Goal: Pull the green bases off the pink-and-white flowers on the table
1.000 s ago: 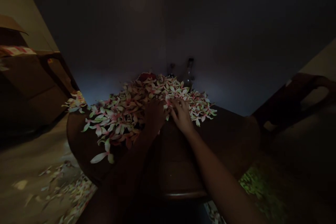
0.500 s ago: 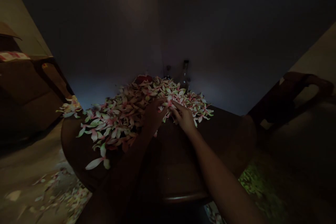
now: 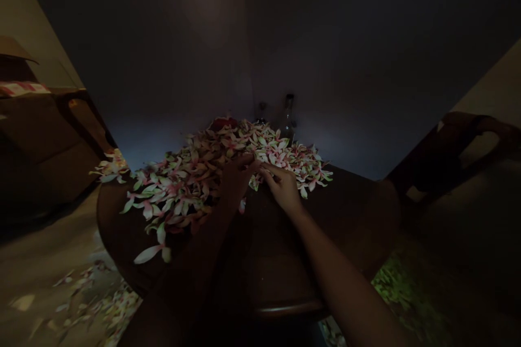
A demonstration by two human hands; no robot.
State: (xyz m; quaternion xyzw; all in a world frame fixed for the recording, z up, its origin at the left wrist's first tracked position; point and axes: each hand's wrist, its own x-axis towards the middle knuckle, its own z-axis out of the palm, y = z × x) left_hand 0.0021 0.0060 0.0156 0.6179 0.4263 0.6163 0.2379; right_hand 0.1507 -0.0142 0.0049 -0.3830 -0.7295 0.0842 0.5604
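- Left hand (image 3: 236, 176) and right hand (image 3: 285, 187), in the head view, come together fingertip to fingertip at the near edge of the flower heap (image 3: 195, 165). Fingers on both are curled inward; in this dimness one cannot tell how far they close or whether they grip anything.
- The flower heap spreads over the back and left of the bench (image 3: 280, 260). A loose flower (image 3: 158, 252) lies at its near left end, and a bottle (image 3: 288, 122) stands behind it.
- For this close fingertip work, a light pinch would probably serve best, one hand steadying while the other makes small moves, wrists clear of the heap so petals are not crushed.
- Half a second earlier, a pink-and-white flower showed between the fingertips; now it cannot be made out there, and the right fingers have drawn in closer to the left. The heap looks unchanged.
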